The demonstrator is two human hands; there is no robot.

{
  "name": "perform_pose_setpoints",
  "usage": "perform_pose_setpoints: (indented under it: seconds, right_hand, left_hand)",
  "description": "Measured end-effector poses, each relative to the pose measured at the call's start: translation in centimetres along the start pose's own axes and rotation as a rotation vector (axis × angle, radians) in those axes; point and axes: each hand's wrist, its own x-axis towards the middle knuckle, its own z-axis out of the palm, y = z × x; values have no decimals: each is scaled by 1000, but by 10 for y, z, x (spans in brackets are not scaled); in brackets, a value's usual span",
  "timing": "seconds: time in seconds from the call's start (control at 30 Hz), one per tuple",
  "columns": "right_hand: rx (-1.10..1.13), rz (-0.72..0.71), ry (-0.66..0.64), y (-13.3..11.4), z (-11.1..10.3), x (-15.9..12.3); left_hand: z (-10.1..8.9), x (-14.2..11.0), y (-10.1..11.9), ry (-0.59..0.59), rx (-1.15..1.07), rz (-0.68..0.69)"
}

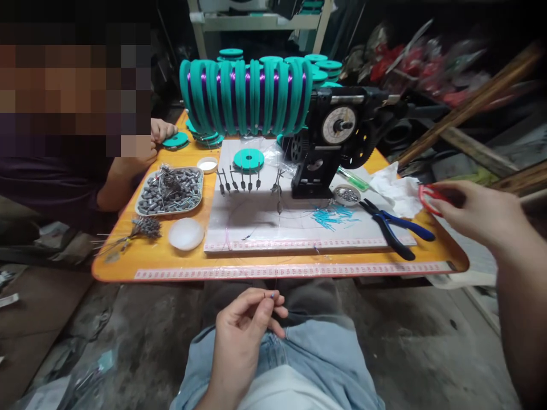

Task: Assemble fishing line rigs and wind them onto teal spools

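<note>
The yellow counter (183, 267), spread from nine to three o'clock, is the largest thing here. At twelve, leaning towards eleven, hangs a row of teal spools (245, 99), probably light and rigid each, best taken by the flanges so that the purple wind is left alone.

The blue-handled pliers (387, 225) lie towards four o'clock; they should feel stiff and fairly heavy for their size, and the two handles are the place to hold them.

At three o'clock, beside a crumpled white cloth (397, 188), the right hand (478, 210) has its grip closed on a red tool (428, 199). It looks hard and light; the red loop offers the surest hold. Its working end cannot be made out.

Smallest is the tiny blue piece (272, 295) near six o'clock, above the lap. The left hand (241, 322) has its grip pinched down on it, thumb against fingertip. It is likely almost weightless and easy to drop, so a thumb-tip pinch suits it. The thin line (276, 283) rising from it looks limp and may snap if tugged.
</note>
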Motion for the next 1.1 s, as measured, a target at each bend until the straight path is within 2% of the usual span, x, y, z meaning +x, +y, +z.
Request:
perform_pose_setpoints:
  seconds: [0.07,0.17,0.23,0.33,0.37,0.43,0.5,0.7,0.9,1.1]
  right_hand:
    - [25,-31,-69,-8,2,7]
    - [41,-118,-93,-23,2,3]
    - [13,-132,-22,-36,-4,-8]
    - [5,-126,231,-67,-20,-34]
    - [97,-208,341,-79,-26,-43]
    - [253,-364,382,-100,-38,-60]
    - [271,-422,386,-113,-46,-71]
    - [255,-396,383,-112,-50,-78]
    - [299,-407,368,-116,-48,-85]
    - [273,-328,390,-112,-48,-86]
  left_hand:
    - [2,0,0,-1,12,-11]
    - [2,2,0,10,25,-34]
    - [2,3,0,19,20,-42]
    - [4,3,2,19,2,-40]
    - [5,2,3,17,-5,-41]
    - [7,2,4,10,-27,-59]
    - [8,2,6,-13,-60,-98]
    - [6,5,7,-146,-147,-190]
    - [6,5,10,-167,-242,-260]
    - [5,5,11,-170,-283,-317]
